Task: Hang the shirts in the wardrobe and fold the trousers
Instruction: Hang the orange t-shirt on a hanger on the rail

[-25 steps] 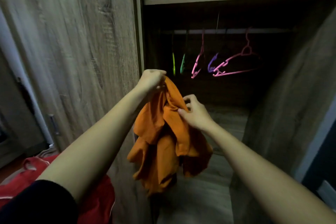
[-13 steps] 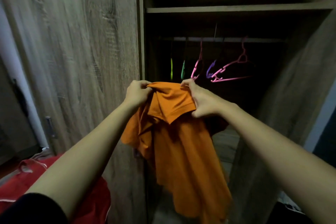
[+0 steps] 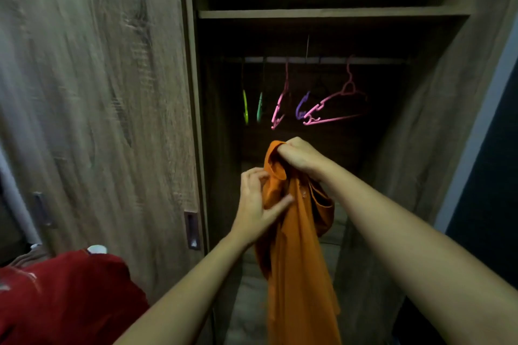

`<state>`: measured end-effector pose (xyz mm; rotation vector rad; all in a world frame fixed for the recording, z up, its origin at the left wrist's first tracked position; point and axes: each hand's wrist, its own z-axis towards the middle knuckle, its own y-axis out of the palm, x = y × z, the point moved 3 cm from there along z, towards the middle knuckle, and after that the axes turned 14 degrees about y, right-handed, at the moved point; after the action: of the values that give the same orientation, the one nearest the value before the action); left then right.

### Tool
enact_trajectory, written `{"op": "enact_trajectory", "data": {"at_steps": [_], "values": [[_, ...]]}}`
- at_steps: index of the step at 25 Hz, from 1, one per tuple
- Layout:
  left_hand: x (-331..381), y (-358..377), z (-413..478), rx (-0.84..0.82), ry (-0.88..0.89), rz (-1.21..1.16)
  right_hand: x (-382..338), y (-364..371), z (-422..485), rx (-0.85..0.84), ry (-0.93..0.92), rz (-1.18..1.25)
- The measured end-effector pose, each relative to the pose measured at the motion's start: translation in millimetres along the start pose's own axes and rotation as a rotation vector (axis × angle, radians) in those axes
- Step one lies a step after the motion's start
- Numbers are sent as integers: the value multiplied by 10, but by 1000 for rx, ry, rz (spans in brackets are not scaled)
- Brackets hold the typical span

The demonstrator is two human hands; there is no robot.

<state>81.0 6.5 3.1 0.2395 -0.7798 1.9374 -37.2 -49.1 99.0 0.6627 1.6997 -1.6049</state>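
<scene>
An orange shirt (image 3: 300, 269) hangs in front of the open wardrobe. My right hand (image 3: 300, 157) grips its bunched top near the collar. My left hand (image 3: 258, 202) is lower and to the left, with its thumb across the cloth and its fingers curled at the shirt's edge. Behind my hands, several plastic hangers hang bare on the rail (image 3: 322, 59): a yellow-green one (image 3: 245, 106), a green one (image 3: 259, 108), a pink one (image 3: 279, 113), a purple one (image 3: 302, 106) and a wider pink one (image 3: 333, 113). The shirt's lower part runs out of the frame.
A wooden wardrobe door (image 3: 98, 92) with a recessed handle (image 3: 192, 230) fills the left side. A shelf (image 3: 322, 12) crosses above the rail. A red garment (image 3: 70, 297) lies at the lower left. The wardrobe's right wall (image 3: 437, 120) is close to my right arm.
Both hands held the collar spread wide half a second ago. Now my right hand holds the bunched top alone, and my left hand has dropped lower along the shirt's left edge.
</scene>
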Motion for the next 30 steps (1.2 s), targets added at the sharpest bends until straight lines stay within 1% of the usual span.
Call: {"op": "enact_trajectory", "data": {"at_steps": [1,3,4,5,7,9,11,13,15,17,18,20,21,23,24,26,28,29,30], "values": [[-4,-42,40,93,21,6,42,-26,-7,-35,-8,-13],[-59,-237,125,264,-10,-22,141,-117,-28,-130,-43,-82],[-79,-350,202,307,-44,-69,214,-178,-36,-157,-56,-128],[-87,-449,310,305,-63,-107,291,-237,-25,-159,-61,-179],[-59,-597,553,224,-72,-111,456,-317,22,-123,-29,-309],[-68,-675,735,105,-110,-81,649,-339,62,-133,74,-387],[-160,-749,757,46,-171,-40,854,-323,73,-159,149,-449],[-323,-829,709,30,-252,-17,980,-382,86,-156,127,-487],[-494,-904,663,-64,-315,8,1011,-502,63,-156,77,-443],[-571,-944,611,-191,-325,-40,993,-646,36,-136,63,-370],[-585,-976,604,-195,-320,-80,964,-706,26,-120,56,-327],[-578,-1013,633,-134,-312,-140,931,-794,67,-33,26,-246],[-568,-1003,660,-136,-307,-139,921,-813,109,18,15,-216],[-523,-906,695,-201,-301,-79,888,-785,175,39,55,-150],[-521,-845,696,-194,-315,-59,887,-740,195,33,89,-114],[-525,-737,699,-103,-339,-56,918,-684,237,87,117,-90],[-503,-704,707,-45,-276,71,892,-722,204,187,34,-93],[-473,-704,728,-24,-237,134,861,-776,162,195,-46,-74],[-438,-720,751,14,-215,172,826,-840,112,164,-130,-52]]}}
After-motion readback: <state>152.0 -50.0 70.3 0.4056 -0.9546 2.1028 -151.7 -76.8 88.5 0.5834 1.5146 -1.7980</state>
